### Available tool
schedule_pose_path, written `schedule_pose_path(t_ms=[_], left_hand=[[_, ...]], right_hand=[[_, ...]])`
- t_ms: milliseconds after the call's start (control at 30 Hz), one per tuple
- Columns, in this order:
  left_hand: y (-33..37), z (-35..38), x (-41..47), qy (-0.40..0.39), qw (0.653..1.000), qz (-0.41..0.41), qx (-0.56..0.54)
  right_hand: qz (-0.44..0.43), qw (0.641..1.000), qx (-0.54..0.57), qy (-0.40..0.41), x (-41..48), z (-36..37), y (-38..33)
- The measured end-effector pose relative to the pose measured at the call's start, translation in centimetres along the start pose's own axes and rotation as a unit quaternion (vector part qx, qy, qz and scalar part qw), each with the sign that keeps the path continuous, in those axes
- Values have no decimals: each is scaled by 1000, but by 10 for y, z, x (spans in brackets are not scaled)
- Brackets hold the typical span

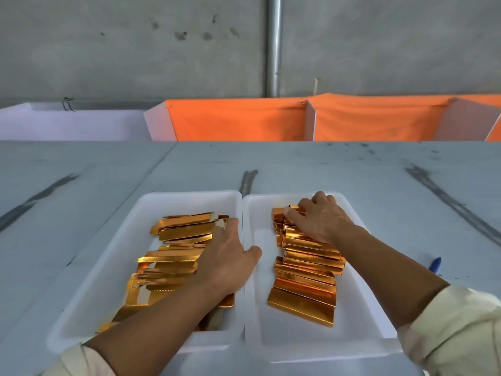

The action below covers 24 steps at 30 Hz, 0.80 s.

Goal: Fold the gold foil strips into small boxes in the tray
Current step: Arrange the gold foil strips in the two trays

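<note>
Two white trays sit side by side on the grey table. The left tray [122, 240] holds a loose pile of flat gold foil strips [179, 232]. My left hand [227, 256] lies palm down on that pile, fingers stretched toward the far strips and thumb spread over the tray's right rim. The right tray [357, 316] holds a row of folded gold boxes [306, 289] running from near to far. My right hand [322, 221] is at the far end of the row, thumb and curled fingers pinching a folded gold box [294, 208] on top of the others.
A blue pen [435, 264] lies on the table right of the right tray, by my forearm. Orange cloth bins with white dividers [244, 120] line the table's far edge. Behind them a metal pole [274, 44] stands against the concrete wall.
</note>
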State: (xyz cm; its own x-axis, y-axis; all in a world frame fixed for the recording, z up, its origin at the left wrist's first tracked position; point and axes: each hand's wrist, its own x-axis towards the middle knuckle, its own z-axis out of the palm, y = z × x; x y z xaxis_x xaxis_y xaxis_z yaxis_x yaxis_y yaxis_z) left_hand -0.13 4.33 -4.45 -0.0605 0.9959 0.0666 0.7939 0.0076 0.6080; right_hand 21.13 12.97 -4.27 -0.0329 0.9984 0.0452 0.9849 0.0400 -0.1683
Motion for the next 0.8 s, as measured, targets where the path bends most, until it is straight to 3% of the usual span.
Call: schedule_pose_path(t_ms=[233, 367, 567, 733, 800], left_hand=[[-2, 0, 1, 1, 1000, 1, 1], [-2, 1, 1, 6, 1000, 8, 11], [-1, 2, 3, 10, 999, 12, 29], [3, -3, 2, 9, 994, 16, 107], [8, -10, 0, 64, 972, 99, 205]], right_hand=[[-7, 1000, 13, -9, 7, -5, -8], [-6, 992, 15, -126, 7, 4, -8], [-40, 981, 25, -189, -2, 2, -8], [-52, 975, 25, -215, -13, -3, -11], [-46, 972, 29, -227, -17, -7, -10]])
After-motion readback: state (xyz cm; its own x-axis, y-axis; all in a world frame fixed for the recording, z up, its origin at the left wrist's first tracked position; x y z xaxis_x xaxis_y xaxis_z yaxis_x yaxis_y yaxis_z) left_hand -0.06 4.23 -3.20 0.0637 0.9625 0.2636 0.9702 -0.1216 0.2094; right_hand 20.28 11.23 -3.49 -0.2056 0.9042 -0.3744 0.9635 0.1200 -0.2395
